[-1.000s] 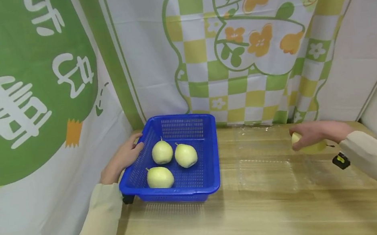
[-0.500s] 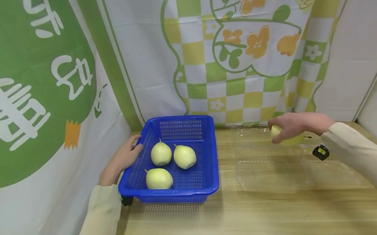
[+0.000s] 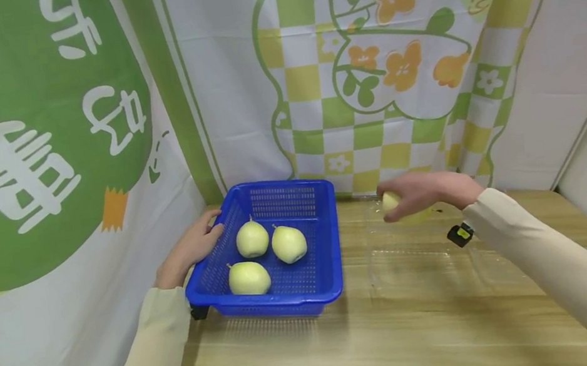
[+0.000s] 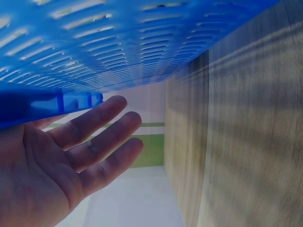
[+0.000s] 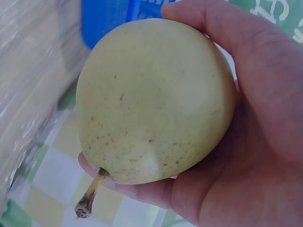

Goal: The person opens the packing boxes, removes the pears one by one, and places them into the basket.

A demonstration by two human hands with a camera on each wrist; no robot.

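Observation:
My left hand point(image 3: 192, 249) holds the left rim of a blue plastic basket point(image 3: 330, 234), thumb over the edge. In the left wrist view, several fingers point(image 4: 102, 151) stretch loosely beneath the rim, outside the slotted wall. Inside the basket lie three pale yellow-green pears: one at the back point(image 3: 252, 240), one to its right point(image 3: 289, 243) and one in front point(image 3: 249, 278). My right hand point(image 3: 425, 190) grips another pear point(image 5: 156, 104), stem outward, fingers and thumb around its sides. That hand is above the back part of a clear plastic container point(image 3: 414, 263).
The container lies on the wooden table point(image 3: 365, 356), right of the basket, with another clear section point(image 3: 502, 265) further right. A checked cloth point(image 3: 338, 100) hangs close behind. White and green fabric point(image 3: 82, 252) borders the left side.
My right hand has carried the pear leftward, from over the right section to over the container's back left. My left hand and the basket stay where they were.

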